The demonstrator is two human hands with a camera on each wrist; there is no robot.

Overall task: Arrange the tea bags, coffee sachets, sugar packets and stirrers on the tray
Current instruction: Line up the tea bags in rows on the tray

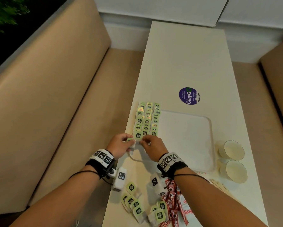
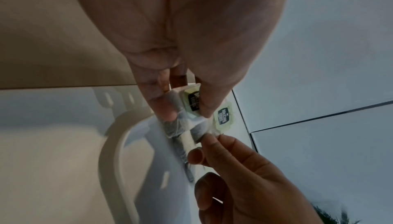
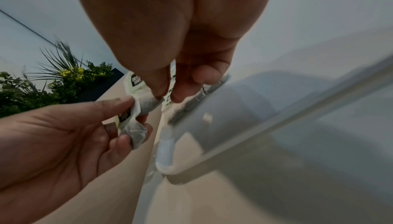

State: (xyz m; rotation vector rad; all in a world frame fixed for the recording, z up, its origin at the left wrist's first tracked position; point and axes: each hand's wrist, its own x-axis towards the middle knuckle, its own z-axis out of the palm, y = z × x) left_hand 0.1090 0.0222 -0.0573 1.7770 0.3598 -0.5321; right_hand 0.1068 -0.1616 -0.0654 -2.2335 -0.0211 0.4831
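At the tray's (image 1: 211,145) near-left corner, one tea bag (image 1: 130,140) is pinched in the left hand's (image 1: 119,145) grip, another (image 3: 170,83) in the right hand's (image 1: 154,147).

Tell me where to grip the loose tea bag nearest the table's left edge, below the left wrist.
Pinch that tea bag by its green paper tag, coming straight down from above. The tag lies flat and face-up on the table, stiffer than the soft pouch beneath, and other bags crowd its near side.

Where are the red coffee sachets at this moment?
In the head view, the red coffee sachets lie heaped on the table under the right forearm, between loose tea bags and sugar packets.
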